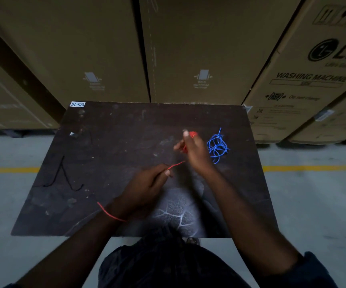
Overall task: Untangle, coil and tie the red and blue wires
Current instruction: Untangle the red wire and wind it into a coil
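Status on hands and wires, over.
Left hand pinches thin red wire; right hand grips its bunched end. Tangled blue wire on dark table, untouched. Black cord far left, clear.

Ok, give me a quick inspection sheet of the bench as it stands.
Surface: dark, scuffed table, WS-10 label at far left corner.
Job's things: red wire in both hands; blue wire tangled, lying right of the right hand.
Clutter: small pale scrap far left.
Hands: left hand pinches a red strand; right hand grips the red bundle.
Cables: black cord loose at left.
Surroundings: cardboard boxes behind; yellow floor line.
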`<state>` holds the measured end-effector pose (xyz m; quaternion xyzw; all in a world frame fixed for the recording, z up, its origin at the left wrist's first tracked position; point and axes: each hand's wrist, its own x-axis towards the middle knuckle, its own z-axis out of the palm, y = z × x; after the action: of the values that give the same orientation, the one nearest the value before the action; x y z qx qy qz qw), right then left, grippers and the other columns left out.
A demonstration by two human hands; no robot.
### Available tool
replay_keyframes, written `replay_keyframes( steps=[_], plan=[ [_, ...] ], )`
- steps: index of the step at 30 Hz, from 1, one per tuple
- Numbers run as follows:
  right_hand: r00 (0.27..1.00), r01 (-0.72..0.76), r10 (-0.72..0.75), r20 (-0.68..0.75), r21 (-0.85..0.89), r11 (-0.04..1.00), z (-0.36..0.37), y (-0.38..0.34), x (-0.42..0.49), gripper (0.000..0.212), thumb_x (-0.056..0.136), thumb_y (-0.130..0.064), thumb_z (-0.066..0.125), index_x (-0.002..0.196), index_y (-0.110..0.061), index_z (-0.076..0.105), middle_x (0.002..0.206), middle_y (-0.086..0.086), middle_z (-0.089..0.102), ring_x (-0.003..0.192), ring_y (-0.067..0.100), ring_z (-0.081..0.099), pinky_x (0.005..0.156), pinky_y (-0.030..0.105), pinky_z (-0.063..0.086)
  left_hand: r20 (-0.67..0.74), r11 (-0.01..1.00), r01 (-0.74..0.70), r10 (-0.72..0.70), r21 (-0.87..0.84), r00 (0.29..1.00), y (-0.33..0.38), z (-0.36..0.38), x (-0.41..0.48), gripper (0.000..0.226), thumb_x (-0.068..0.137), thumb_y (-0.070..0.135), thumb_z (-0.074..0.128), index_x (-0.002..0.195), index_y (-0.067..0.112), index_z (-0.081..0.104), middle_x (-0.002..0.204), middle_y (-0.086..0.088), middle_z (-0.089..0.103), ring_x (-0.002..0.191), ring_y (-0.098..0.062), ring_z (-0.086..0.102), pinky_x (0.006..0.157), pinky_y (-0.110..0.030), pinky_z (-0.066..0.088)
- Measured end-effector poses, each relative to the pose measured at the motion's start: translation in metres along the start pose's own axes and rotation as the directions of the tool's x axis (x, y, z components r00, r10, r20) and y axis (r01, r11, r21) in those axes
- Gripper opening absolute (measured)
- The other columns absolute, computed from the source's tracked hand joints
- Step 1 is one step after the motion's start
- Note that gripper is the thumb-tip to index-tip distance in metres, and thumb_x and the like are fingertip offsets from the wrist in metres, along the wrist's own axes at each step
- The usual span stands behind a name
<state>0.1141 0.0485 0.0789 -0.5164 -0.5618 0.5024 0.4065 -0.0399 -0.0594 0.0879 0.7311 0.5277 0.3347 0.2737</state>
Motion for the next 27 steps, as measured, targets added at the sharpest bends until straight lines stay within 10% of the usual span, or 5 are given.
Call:
replay_keyframes(
  steps=[4, 12, 27],
  plan=[
    [0.974, 0.048, 0.001, 0.226, -0.212, 0.976, 0.008, 0.010, -0.026, 0.047, 0.099, -0.044, 0.038, 0.061, -0.021, 0.053, 0.055, -0.003, 0.060, 0.057, 0.004, 0.057, 0.071, 0.034, 0.045, -0.031, 0.983, -0.039, 0.045, 0.181, 0.999, -0.004, -0.029, 0.017, 0.028, 0.093, 0.034, 0.044, 0.095, 0.019, 0.067, 0.085, 0.005, 0.069, 0.077, -0.011, 0.064, 0.072, -0.029, 0.049],
    [0.835, -0.344, 0.228, 0.501, 0.153, 0.926, 0.028, 0.002, -0.054, 0.061, 0.095, -0.060, 0.028, 0.064, -0.011, 0.048, 0.049, 0.008, 0.058, 0.045, 0.020, 0.056, 0.050, 0.026, 0.045, -0.117, 0.986, 0.001, 0.018, 0.166, 0.993, -0.034, -0.053, 0.046, 0.017, 0.092, 0.026, 0.053, 0.089, 0.017, 0.067, 0.088, 0.004, 0.067, 0.084, -0.010, 0.061, 0.077, -0.028, 0.046],
    [0.872, -0.448, 0.180, 0.455, 0.594, 0.668, 0.020, -0.047, -0.031, 0.046, 0.100, -0.045, 0.026, 0.067, -0.017, 0.040, 0.053, 0.003, 0.054, 0.048, 0.019, 0.059, 0.046, 0.028, 0.032, 0.157, 0.840, 0.462, -0.435, -0.285, 0.887, -0.025, 0.021, 0.015, 0.030, 0.103, 0.021, 0.035, 0.077, 0.016, 0.050, 0.056, 0.000, 0.050, 0.037, -0.008, 0.045, 0.040, -0.025, 0.040]
  ],
)
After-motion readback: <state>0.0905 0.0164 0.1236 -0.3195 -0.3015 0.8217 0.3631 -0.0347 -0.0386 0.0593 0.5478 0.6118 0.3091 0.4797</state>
